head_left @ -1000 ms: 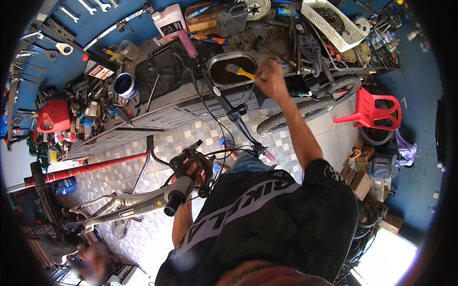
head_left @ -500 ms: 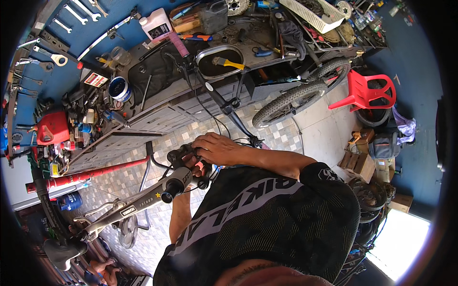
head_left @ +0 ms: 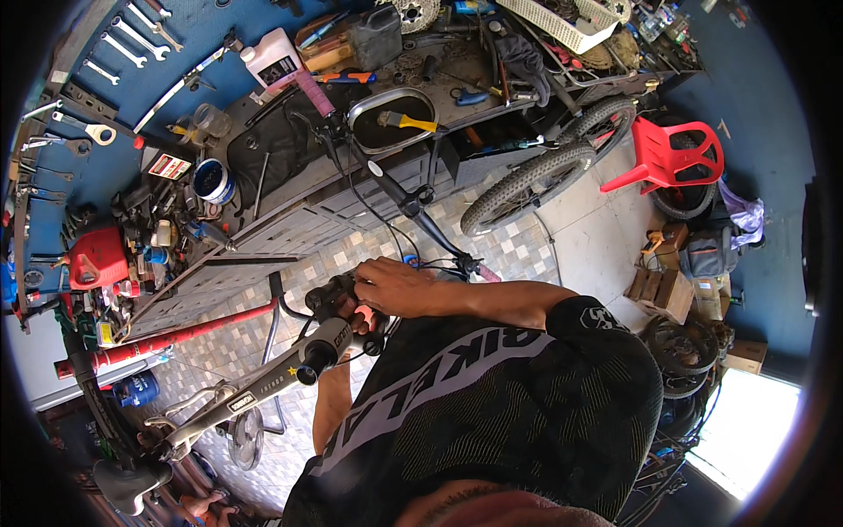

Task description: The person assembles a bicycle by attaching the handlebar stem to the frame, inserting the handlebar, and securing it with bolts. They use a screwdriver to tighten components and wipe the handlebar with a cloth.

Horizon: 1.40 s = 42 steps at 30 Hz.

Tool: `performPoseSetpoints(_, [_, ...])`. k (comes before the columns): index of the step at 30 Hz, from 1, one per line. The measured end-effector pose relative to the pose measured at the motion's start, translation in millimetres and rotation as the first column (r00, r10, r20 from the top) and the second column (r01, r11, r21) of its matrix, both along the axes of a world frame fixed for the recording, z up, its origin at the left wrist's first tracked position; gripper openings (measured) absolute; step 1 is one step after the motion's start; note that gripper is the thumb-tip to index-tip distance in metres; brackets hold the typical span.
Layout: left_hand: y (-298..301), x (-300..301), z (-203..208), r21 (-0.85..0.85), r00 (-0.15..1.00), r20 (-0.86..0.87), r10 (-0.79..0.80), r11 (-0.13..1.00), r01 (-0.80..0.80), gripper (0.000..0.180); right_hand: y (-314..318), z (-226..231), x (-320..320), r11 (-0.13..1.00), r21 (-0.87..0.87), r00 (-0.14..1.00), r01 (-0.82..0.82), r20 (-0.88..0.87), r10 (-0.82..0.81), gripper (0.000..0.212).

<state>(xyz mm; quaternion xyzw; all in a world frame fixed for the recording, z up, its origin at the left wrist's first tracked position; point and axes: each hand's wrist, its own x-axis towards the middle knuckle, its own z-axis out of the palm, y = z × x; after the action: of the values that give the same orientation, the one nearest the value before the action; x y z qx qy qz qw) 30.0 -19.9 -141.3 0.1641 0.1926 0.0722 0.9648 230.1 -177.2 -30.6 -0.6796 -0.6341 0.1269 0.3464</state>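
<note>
A grey bicycle frame (head_left: 272,387) runs from its black saddle (head_left: 132,479) at lower left up to the head tube in front of me. At the head tube's far end sit dark parts that look like a bicycle fork's crown (head_left: 328,297). My right hand (head_left: 397,286) reaches in from the right, fingers bent down at the crown; what they pinch is hidden. My left hand (head_left: 362,318) comes from below, mostly behind the frame, with fingers curled round the fork. Beyond them a black handlebar (head_left: 399,193) with pink grips hangs apart from the frame, cables attached.
The workbench (head_left: 290,206) beyond carries a metal tray (head_left: 364,145) with a yellow-handled brush (head_left: 408,121), a white tub (head_left: 213,182) and several tools. Wrenches hang on the blue wall. Bicycle wheels (head_left: 527,189) and a red chair (head_left: 667,158) stand at right. A red pole (head_left: 176,338) lies left.
The view has shifted slightly, so the bench moves left. My right hand sits a little lower, its fingers bent more over the crown. My left hand stays at the fork.
</note>
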Motion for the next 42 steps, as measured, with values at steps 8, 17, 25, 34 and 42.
performPoseSetpoints(8, [-2, -2, 8, -0.023, 0.999, -0.019, -0.029, 0.999, 0.028, 0.012, -3, -13, 94, 0.94, 0.178, 0.948, 0.291, -0.188, -0.258, 0.037])
performPoseSetpoints(17, [-2, 3, 14, -0.031, 0.998, -0.035, -0.056, 0.998, 0.055, 0.008, -129, -32, 466, -0.057, -0.016, -0.047, 0.998, 0.353, -0.935, 0.049])
performPoseSetpoints(25, [0, 9, 19, -0.028, 0.995, -0.04, -0.089, 0.996, 0.088, 0.005, -185, -10, 500, 0.219, -0.118, 0.161, 0.969, -0.372, -0.914, 0.036])
performPoseSetpoints(34, [2, 7, 17, -0.006, 0.991, 0.007, -0.134, 0.991, 0.134, 0.005, -211, 84, 365, 0.475, 0.267, 0.242, 0.838, -0.963, 0.116, 0.032])
performPoseSetpoints(42, [0, 30, 33, 0.187, 0.959, -0.041, -0.279, 0.941, 0.281, 0.009, -146, 67, 134, 0.819, 0.108, -0.057, 0.563, -0.984, 0.169, 0.04])
